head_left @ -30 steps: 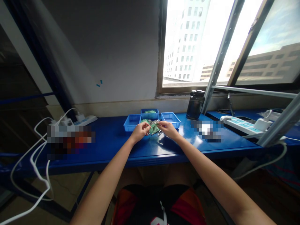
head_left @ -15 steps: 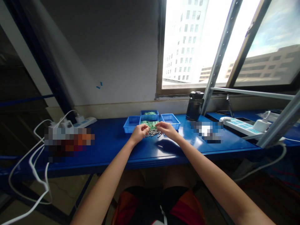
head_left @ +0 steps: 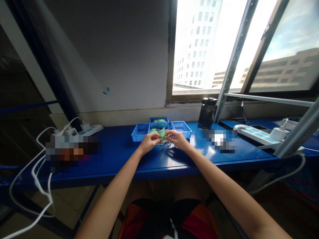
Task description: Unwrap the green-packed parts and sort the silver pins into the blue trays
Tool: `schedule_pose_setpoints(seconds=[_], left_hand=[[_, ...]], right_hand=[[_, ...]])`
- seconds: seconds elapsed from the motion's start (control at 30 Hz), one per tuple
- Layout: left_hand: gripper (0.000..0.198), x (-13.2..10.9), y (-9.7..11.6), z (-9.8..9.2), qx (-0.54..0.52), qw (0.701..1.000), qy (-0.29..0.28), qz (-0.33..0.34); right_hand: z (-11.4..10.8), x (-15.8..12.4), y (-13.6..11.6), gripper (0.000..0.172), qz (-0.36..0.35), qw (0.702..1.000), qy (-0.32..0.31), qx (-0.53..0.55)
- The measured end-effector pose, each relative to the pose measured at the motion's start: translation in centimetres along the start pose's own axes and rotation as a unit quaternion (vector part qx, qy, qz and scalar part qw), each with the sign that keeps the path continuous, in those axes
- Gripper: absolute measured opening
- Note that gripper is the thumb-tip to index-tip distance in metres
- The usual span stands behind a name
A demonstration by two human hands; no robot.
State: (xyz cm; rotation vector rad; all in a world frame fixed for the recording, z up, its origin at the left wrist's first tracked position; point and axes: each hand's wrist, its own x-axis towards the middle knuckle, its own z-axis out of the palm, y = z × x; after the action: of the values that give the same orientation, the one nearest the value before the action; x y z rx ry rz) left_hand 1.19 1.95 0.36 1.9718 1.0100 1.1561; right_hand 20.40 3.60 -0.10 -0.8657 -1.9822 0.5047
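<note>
Hands: left hand (head_left: pixel 149 142) and right hand (head_left: pixel 178 139) both pinch one green bag (head_left: pixel 162 133), held between them just above surface (head_left: pixel 119 156). One pile of pins (head_left: pixel 163 143) beneath, partly hidden by hands. Three blue trays (head_left: pixel 140 132) behind, possibly a fourth. One dark jar (head_left: pixel 207 113) to right. Two power strips (head_left: pixel 88 128), one on each side.

This looks like a small workshop. A long blue workbench (head_left: pixel 119 156) stands by a big window (head_left: pixel 239 46), with little blue parts trays (head_left: pixel 140 131), power strips (head_left: pixel 256 134) and metal rack poles (head_left: pixel 230 66).
</note>
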Motion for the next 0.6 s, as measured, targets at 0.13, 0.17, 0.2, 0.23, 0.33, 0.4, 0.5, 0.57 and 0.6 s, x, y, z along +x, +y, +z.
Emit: schedule_pose_setpoints(seconds=[0.13, 0.17, 0.2, 0.23, 0.33, 0.4, 0.5, 0.57, 0.6], left_hand=[[0.021, -0.2, 0.5, 0.0, 0.021, 0.999, -0.019, 0.035], [0.022, -0.3, 0.6, 0.0, 0.030, 0.998, -0.023, 0.045], [0.022, -0.3, 0.6, 0.0, 0.039, 0.997, -0.027, 0.053], [0.023, -0.3, 0.5, 0.1, 0.046, 0.997, -0.031, 0.058], [0.023, -0.1, 0.2, 0.1, 0.061, 0.996, -0.023, 0.053], [0.023, 0.1, -0.2, 0.0, 0.069, 0.997, 0.018, 0.039], [0.025, 0.3, -0.6, -0.1, 0.065, 0.993, 0.096, 0.011], [0.026, 0.4, -0.6, -0.2, 0.044, 0.996, 0.083, -0.004], [0.026, 0.3, -0.5, -0.2, 0.033, 0.997, 0.063, -0.009]], right_hand=[[-0.1, -0.2, -0.8, 0.031, -0.001, 0.998, -0.052, 0.023], [0.0, -0.3, -0.9, 0.033, 0.007, 0.998, -0.064, 0.028], [0.0, -0.4, -1.0, 0.034, 0.016, 0.997, -0.073, 0.034], [0.0, -0.4, -1.0, 0.034, 0.024, 0.996, -0.080, 0.043], [0.2, -0.3, -0.8, 0.034, 0.049, 0.991, -0.087, 0.090], [0.3, -0.2, -0.5, 0.033, 0.066, 0.987, -0.075, 0.123], [0.4, 0.0, -0.1, 0.032, 0.078, 0.982, -0.055, 0.160], [0.4, 0.0, 0.0, 0.031, 0.079, 0.981, -0.055, 0.168], [0.4, 0.1, 0.1, 0.031, 0.079, 0.982, -0.056, 0.163]])
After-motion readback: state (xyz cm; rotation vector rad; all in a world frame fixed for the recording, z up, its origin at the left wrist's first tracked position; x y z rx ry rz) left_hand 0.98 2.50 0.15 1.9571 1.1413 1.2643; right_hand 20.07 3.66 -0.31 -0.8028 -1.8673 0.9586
